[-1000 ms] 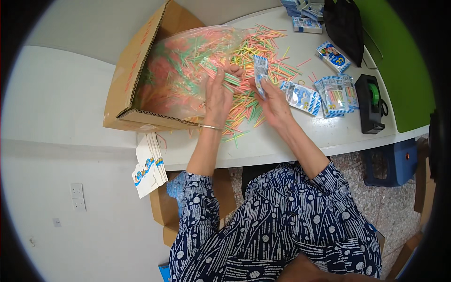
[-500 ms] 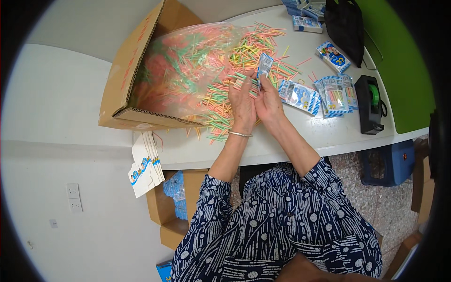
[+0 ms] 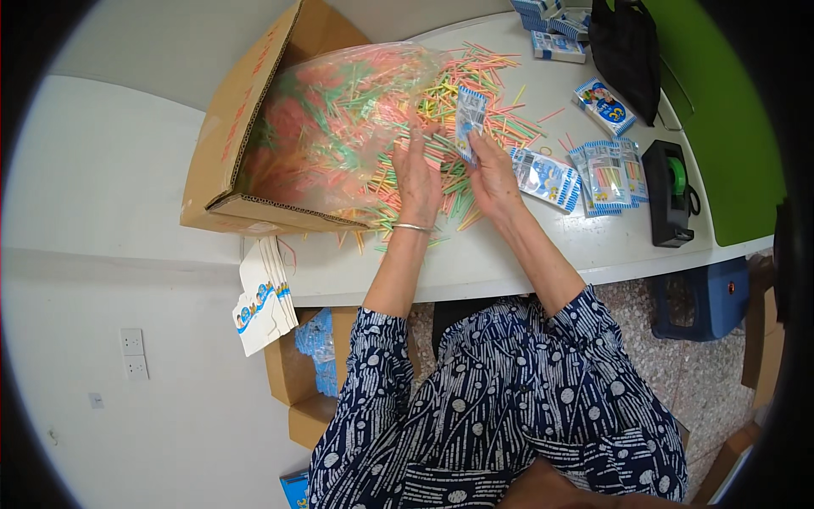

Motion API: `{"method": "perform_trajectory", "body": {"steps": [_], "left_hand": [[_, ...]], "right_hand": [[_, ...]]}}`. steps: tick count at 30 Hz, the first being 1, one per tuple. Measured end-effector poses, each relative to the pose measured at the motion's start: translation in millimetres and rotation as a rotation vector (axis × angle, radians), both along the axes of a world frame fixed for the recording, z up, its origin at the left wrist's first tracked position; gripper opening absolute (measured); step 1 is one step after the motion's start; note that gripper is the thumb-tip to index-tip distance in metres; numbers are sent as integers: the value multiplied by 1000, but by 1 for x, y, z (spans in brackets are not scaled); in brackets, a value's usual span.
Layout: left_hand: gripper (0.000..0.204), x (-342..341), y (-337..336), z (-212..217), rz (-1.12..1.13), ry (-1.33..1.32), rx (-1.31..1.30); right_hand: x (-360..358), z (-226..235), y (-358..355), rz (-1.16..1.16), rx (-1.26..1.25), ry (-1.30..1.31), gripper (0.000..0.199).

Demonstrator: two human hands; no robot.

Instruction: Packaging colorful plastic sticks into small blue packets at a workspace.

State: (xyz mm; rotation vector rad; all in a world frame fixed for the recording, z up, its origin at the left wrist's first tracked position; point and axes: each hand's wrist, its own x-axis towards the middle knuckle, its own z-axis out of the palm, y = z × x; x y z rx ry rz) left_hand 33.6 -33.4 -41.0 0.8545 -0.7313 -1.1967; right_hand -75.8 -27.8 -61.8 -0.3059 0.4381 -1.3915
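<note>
Head view is looking down on a white bench (image 3: 509,254) where a person in a dark patterned top is working with both hands. Right hand (image 3: 494,174) is pinching a small blue-and-clear packet (image 3: 469,121) between thumb and fingers, holding it upright above the heap of coloured sticks (image 3: 458,127) spreading across the middle of the bench. Left hand (image 3: 417,174), wearing a thin bangle at the wrist, is hovering just beside the right one with its fingers stretched out flat and together, palm turned toward the packet; it is gripping nothing that can be seen. A tipped cardboard box (image 3: 246,127) is lying at the bench's left end, a clear plastic bag (image 3: 339,127) full of the same sticks spilling out of its mouth. Filled packets (image 3: 585,174) are lying in a loose row toward the right edge, near a black tape dispenser (image 3: 671,199). More packets (image 3: 555,42) are sitting at the far edge beside a black bag (image 3: 627,51). White flat cards (image 3: 264,297) are sticking out beyond the near left corner.
</note>
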Motion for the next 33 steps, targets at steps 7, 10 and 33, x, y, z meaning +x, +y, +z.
{"method": "perform_trajectory", "body": {"steps": [7, 10, 33], "left_hand": [[36, 11, -6, 15, 51, -7, -26], [33, 10, -3, 36, 29, 5, -93], [35, -40, 44, 65, -77, -236, -177]], "right_hand": [[-29, 0, 2, 40, -182, 305, 22], [-50, 7, 7, 112, -217, 469, 21], [-92, 11, 27, 514, -315, 656, 23]]}}
